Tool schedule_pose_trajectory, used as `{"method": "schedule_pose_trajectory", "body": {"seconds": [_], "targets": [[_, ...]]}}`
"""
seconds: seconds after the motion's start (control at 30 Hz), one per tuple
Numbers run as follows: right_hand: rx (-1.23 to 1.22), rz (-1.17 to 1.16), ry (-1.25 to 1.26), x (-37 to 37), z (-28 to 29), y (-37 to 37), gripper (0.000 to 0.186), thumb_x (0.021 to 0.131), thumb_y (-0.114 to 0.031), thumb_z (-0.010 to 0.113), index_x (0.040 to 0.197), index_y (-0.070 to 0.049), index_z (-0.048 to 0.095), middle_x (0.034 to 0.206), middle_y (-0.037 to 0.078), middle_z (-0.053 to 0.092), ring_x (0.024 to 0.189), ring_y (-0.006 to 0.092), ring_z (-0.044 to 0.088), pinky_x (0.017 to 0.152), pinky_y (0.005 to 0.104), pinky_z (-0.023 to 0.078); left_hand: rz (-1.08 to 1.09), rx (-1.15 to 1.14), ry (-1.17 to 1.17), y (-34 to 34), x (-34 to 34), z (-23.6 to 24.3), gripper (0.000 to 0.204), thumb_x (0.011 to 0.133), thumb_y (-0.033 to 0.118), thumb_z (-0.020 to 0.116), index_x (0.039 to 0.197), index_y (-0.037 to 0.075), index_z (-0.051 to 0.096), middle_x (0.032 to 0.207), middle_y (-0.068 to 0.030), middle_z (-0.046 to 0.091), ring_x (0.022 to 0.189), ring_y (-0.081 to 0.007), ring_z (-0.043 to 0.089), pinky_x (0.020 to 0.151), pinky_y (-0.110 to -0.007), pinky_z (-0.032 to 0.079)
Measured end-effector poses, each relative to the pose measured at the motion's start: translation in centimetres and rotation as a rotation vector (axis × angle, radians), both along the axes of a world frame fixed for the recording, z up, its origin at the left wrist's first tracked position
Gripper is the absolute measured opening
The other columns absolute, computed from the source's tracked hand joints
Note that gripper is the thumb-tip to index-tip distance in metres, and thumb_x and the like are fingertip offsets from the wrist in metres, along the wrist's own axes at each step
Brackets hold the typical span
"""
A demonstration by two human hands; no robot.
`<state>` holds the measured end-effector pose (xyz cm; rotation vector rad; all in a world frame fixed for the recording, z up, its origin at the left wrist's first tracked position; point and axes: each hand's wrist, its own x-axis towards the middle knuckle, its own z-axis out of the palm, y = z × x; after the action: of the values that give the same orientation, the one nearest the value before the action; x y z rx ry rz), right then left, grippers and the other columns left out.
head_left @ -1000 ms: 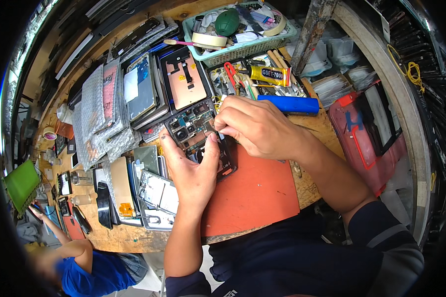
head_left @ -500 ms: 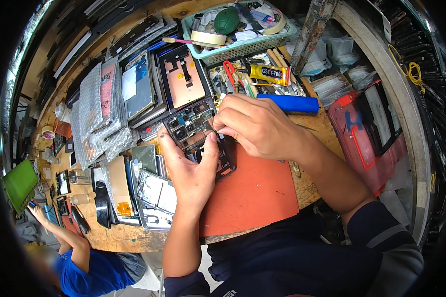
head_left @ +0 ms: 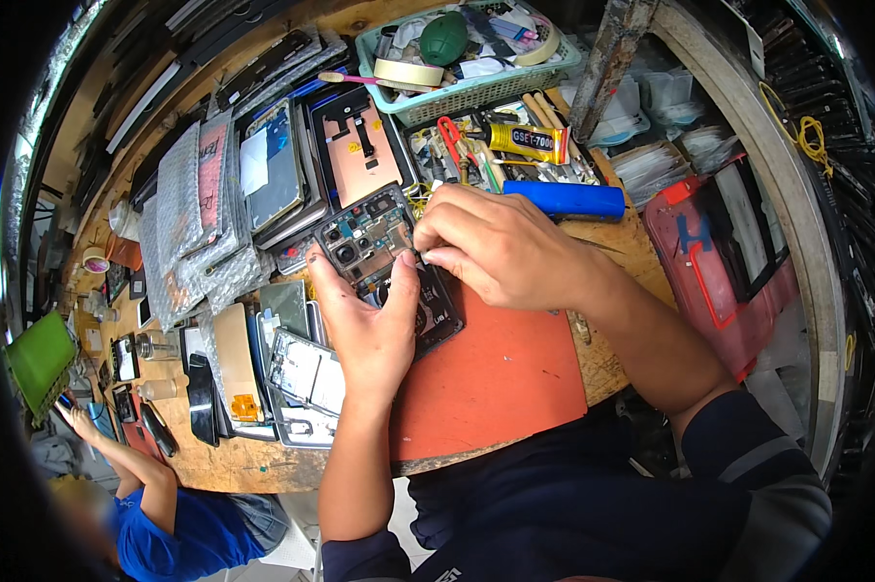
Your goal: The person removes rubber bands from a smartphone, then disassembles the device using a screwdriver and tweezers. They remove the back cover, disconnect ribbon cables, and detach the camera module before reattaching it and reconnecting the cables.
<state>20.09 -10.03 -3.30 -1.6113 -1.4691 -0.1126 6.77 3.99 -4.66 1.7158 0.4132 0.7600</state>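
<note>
An opened smartphone (head_left: pixel 368 260) rests tilted in my left hand (head_left: pixel 368 339), its back cover off. Camera modules, a circuit board and a black battery show inside it. My left fingers wrap its left side from beneath, and the thumb presses on its lower middle. Against the phone's right edge, my right hand (head_left: pixel 491 242) is closed in a pinch. Whatever those fingertips hold, if anything, is hidden by the fingers. Below both hands lies an orange-red work mat (head_left: pixel 501 388).
Bubble-wrapped parts (head_left: pixel 190 213) and stacked screens (head_left: pixel 273 170) lie left. Behind are a tool tray with a yellow glue tube (head_left: pixel 527 142), a blue cylinder (head_left: pixel 578 201) and a green basket (head_left: pixel 457 92). A co-worker in a blue shirt (head_left: pixel 200 533) sits at lower left.
The phone has shifted and turned slightly in my left hand, showing more of its circuit board and battery. My right fingertips have moved a little left and stay at its edge.
</note>
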Motion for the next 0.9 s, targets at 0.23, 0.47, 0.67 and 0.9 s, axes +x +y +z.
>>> {"method": "schedule_pose_trajectory", "body": {"seconds": [0.23,0.47,0.67,0.9], "targets": [[-0.093,0.023,0.109,0.4,-0.1,-0.3,0.013,0.094,-0.006,0.071,0.102,-0.002,0.061,0.101,0.015,0.062,0.092,0.0397,0.066,0.075,0.0490,0.052,-0.054,-0.145,-0.007,-0.4,0.1,0.7,0.053,0.095,0.006,0.077,0.136,-0.004,0.045,0.124,-0.0129,0.062,0.113,-0.0177,0.060,0.103,-0.033,0.048],[-0.028,0.160,0.361,-0.3,1.0,-0.6,0.008,0.095,0.002,0.068,0.100,-0.001,0.062,0.100,0.012,0.067,0.090,0.0261,0.068,0.077,0.0383,0.054,0.044,-0.121,-0.036,0.5,0.3,-0.2,0.050,0.096,0.004,0.078,0.135,-0.003,0.047,0.122,-0.0118,0.065,0.111,-0.0158,0.063,0.100,-0.031,0.051],[-0.085,0.139,0.752,0.1,0.5,-0.4,0.009,0.100,-0.002,0.070,0.107,0.002,0.067,0.100,0.005,0.068,0.092,0.0094,0.065,0.084,0.0285,0.056,-0.005,-0.238,0.028,0.1,0.2,0.7,0.044,0.096,0.005,0.079,0.130,0.001,0.052,0.117,-0.0097,0.069,0.105,-0.0155,0.066,0.096,-0.031,0.053],[-0.150,0.059,0.786,-0.6,0.6,-0.2,0.007,0.099,0.001,0.068,0.105,0.000,0.065,0.097,0.002,0.068,0.092,0.0072,0.065,0.081,0.0254,0.054,-0.018,-0.222,0.021,0.0,0.0,0.6,0.040,0.097,0.002,0.077,0.129,0.003,0.053,0.119,-0.0080,0.069,0.106,-0.0137,0.066,0.097,-0.031,0.053]]}}
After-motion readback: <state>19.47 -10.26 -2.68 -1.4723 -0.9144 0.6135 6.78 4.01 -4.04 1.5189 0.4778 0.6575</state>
